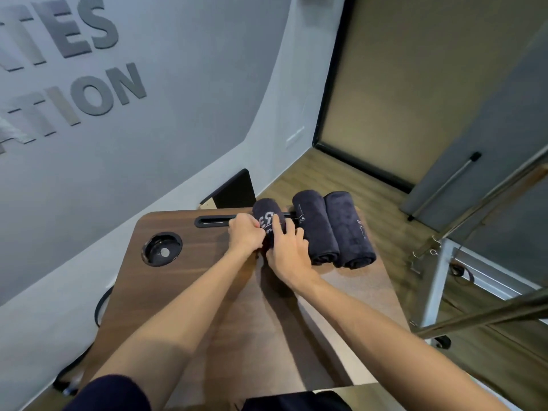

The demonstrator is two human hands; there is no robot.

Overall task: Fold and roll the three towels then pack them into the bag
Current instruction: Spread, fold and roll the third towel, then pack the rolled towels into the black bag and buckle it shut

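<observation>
Head view: left hand point(245, 234) and right hand point(286, 250) both curl round the third rolled towel point(267, 216) on the lap desk point(189, 280). Two finished rolls point(335, 229) lie just right of the grip. Rolling appears nearly complete; packing follows, but no bag is visible.

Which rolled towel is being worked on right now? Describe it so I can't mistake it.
On the brown wooden table, three dark navy rolled towels lie side by side at the far edge. It is the leftmost towel, under both hands, the only one apart from the touching pair.
</observation>
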